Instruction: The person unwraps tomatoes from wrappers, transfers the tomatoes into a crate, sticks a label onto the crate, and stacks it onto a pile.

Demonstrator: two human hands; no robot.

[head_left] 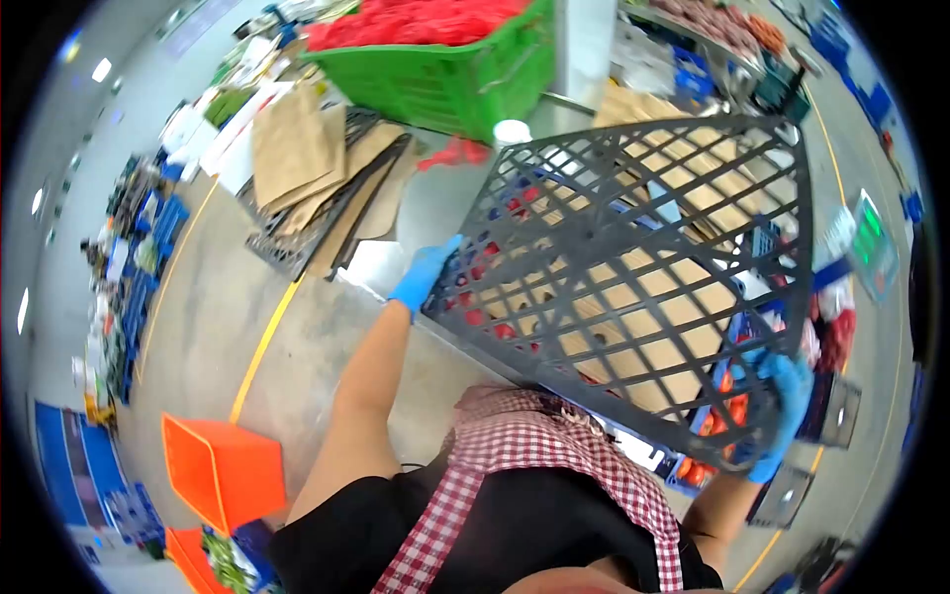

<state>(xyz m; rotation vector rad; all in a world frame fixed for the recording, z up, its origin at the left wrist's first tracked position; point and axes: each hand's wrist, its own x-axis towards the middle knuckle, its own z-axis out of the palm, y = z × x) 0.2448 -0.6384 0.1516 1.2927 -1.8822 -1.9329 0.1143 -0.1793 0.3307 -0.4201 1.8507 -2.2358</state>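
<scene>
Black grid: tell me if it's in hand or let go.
In hand: the left hand holds the black grid by its left edge, the right hand by its lower right corner.

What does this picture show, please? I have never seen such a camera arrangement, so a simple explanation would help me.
No robot is here. A person wears one camera on the head, looking forward and down, so you see nearly what they see. The picture looks strongly curved.

The left hand and right hand, both gloved in blue, hold a large black grid, one at each side. On the metal table beyond it lies some red material. Brown sheets are to the left, and behind stands a green bin, also filled with red material. An orange bin is at the lower left.
</scene>
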